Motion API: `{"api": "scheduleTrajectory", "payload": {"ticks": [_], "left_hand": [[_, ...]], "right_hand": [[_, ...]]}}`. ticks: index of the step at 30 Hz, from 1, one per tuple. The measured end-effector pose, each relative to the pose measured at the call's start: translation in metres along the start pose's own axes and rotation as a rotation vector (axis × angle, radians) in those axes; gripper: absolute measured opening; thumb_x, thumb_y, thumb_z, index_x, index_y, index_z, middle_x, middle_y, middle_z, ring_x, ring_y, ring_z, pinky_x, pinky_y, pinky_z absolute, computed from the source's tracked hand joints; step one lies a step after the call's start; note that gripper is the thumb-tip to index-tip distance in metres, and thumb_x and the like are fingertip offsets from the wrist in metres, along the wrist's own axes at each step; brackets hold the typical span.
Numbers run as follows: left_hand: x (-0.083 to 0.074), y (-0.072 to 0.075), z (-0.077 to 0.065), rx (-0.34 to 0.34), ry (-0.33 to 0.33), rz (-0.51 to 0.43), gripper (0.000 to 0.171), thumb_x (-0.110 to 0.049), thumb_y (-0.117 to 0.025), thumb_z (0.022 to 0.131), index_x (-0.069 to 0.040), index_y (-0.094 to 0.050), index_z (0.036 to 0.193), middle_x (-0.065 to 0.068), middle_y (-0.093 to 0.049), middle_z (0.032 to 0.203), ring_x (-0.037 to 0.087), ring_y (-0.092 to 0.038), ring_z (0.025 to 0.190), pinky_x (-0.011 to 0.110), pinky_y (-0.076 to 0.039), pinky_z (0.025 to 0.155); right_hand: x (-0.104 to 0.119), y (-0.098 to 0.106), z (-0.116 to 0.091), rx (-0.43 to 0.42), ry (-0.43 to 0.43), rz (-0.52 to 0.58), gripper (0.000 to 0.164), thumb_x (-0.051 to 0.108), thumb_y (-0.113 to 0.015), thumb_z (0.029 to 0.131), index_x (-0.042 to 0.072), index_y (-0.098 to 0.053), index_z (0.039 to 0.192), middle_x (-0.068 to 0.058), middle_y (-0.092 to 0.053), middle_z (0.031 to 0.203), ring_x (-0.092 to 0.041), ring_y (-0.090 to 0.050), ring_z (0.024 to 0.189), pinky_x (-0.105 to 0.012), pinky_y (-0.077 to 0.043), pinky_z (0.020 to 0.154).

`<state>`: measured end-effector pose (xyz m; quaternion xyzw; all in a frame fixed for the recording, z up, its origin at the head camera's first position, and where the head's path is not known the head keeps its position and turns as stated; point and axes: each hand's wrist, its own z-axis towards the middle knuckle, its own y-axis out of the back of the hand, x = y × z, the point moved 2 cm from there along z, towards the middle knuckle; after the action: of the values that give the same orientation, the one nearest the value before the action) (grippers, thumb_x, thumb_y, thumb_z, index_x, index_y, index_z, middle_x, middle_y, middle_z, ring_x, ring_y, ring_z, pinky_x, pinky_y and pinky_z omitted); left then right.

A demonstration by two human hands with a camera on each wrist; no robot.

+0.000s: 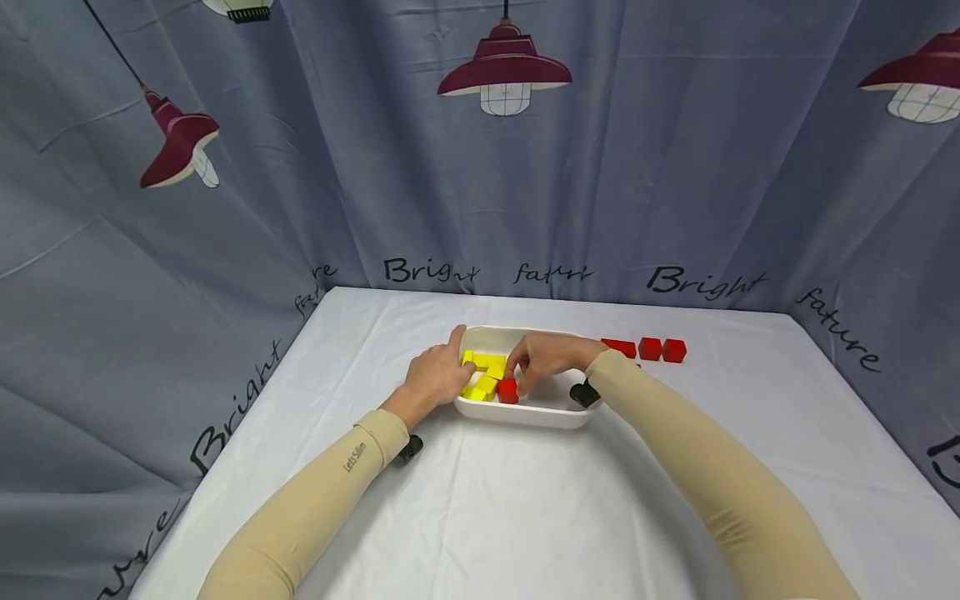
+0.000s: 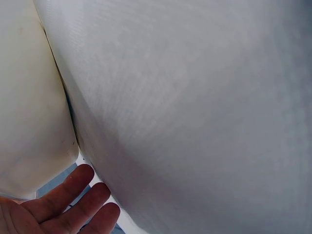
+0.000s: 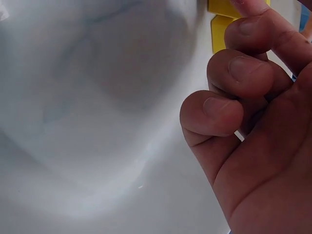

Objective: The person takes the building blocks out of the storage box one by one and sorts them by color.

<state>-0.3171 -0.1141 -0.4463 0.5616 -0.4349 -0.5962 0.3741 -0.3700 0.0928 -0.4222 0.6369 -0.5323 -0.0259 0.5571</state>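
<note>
A white tray [image 1: 551, 417] stands on the table, its left end beside my left hand [image 1: 437, 372]. That hand steadies the tray, thumb over the rim; in the left wrist view its other fingers [image 2: 73, 190] lie along the outer wall. Several yellow blocks [image 1: 483, 386] sit in the tray's left part. Over the tray, my right hand [image 1: 546, 353] reaches down with thumb and index finger at a red block [image 1: 507, 392] beside the yellow ones. In the right wrist view the remaining fingers [image 3: 239, 73] are curled, and the red block is hidden.
More red blocks [image 1: 651, 349] lie on the white tablecloth [image 1: 487, 508] right of the tray, partly behind the right forearm. Black wrist devices [image 1: 584, 394] are on both wrists. A grey-blue curtain [image 1: 450, 167] with printed lamps hangs behind the table.
</note>
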Motion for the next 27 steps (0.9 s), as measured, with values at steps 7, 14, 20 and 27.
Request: {"api": "scheduleTrajectory", "payload": {"ticks": [7, 14, 20, 27], "left_hand": [[-0.001, 0.001, 0.0, 0.001, 0.001, -0.008, 0.07, -0.04, -0.05, 0.098, -0.02, -0.022, 0.159, 0.015, -0.067, 0.125, 0.027, -0.065, 0.098, 0.048, -0.053, 0.084], [-0.001, 0.0, 0.0, 0.009, 0.014, -0.014, 0.07, -0.04, -0.05, 0.098, -0.02, -0.022, 0.159, 0.015, -0.067, 0.126, 0.027, -0.065, 0.097, 0.047, -0.053, 0.085], [-0.001, -0.001, 0.0, 0.001, 0.008, -0.01, 0.071, -0.04, -0.05, 0.097, -0.021, -0.021, 0.159, 0.014, -0.067, 0.125, 0.025, -0.064, 0.095, 0.047, -0.053, 0.083], [-0.001, -0.001, -0.001, 0.0, -0.003, -0.009, 0.07, -0.039, -0.049, 0.097, -0.02, -0.022, 0.159, 0.015, -0.067, 0.125, 0.026, -0.065, 0.095, 0.047, -0.053, 0.082]], "right_hand": [[0.004, 0.0, 0.0, 0.002, -0.003, -0.016, 0.02, 0.022, -0.081, 0.08, 0.022, -0.078, 0.1, 0.0, -0.058, 0.073, -0.017, -0.053, 0.074, -0.029, -0.038, 0.068], [0.004, -0.001, 0.0, -0.011, -0.003, -0.023, 0.017, 0.021, -0.08, 0.08, 0.021, -0.078, 0.097, 0.0, -0.057, 0.072, -0.017, -0.053, 0.075, -0.03, -0.038, 0.068], [0.005, 0.004, -0.005, -0.018, 0.003, -0.04, 0.013, 0.022, -0.077, 0.081, 0.021, -0.077, 0.094, 0.001, -0.057, 0.073, -0.017, -0.053, 0.076, -0.03, -0.039, 0.069], [0.004, 0.013, -0.012, -0.02, -0.01, -0.042, 0.015, 0.023, -0.075, 0.082, 0.02, -0.077, 0.097, 0.0, -0.057, 0.075, -0.017, -0.052, 0.078, -0.03, -0.039, 0.07]]}}
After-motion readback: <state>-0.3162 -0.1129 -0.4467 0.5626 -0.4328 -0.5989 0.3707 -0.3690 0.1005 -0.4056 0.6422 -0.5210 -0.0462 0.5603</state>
